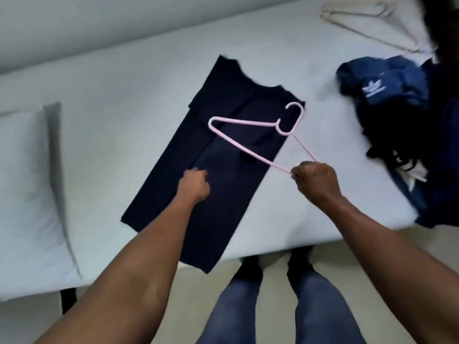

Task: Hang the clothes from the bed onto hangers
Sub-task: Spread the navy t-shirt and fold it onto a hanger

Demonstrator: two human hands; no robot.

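Pale blue sheet covers the bed (111,78), folded navy shirt (223,214) flat mid-mattress, clothes heap (387,95) at its right; right hand (316,178) grips a corner of the pink hanger (244,123) over the shirt, left hand (195,183) curled on the fabric, grasp unclear.

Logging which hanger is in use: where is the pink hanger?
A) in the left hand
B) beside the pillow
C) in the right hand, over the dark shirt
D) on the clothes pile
C: the right hand grips one corner of the pink hanger, which reaches over the dark shirt.
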